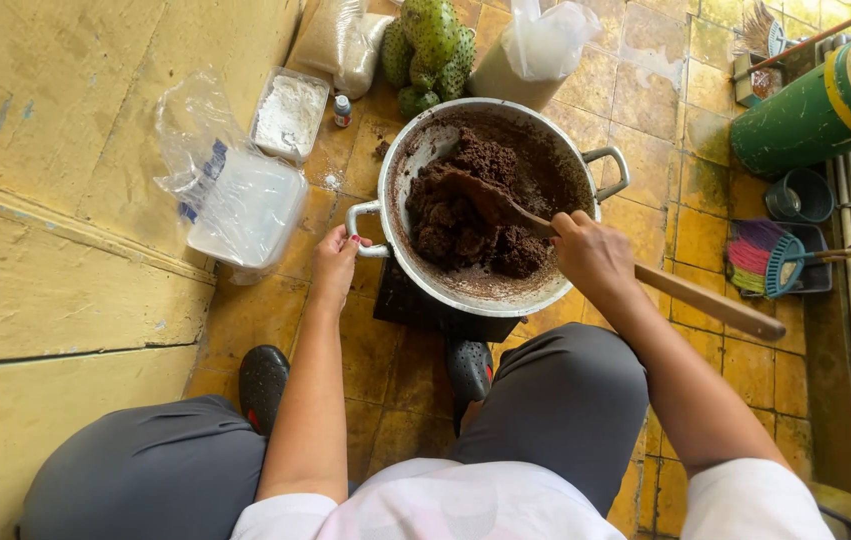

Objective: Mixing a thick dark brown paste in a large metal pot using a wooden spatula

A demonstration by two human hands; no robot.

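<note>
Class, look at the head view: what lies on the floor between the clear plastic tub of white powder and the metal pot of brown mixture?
In the head view, a small white bottle with a red cap stands on the tiled floor between the tub of white powder and the pot.

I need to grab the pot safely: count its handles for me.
2. One handle is on the pot's left rim, gripped by the left hand; the other handle is on the right rim, free.

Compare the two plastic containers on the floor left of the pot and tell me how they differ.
The small container lies open and holds white powder; the large container looks empty. The small container is uncovered, while a crumpled clear bag lies against the large container. The large container sits nearer the left hand, which grips the pot handle; the small one lies farther away. Both are clear, rectangular and resting on the tiled floor.
</note>
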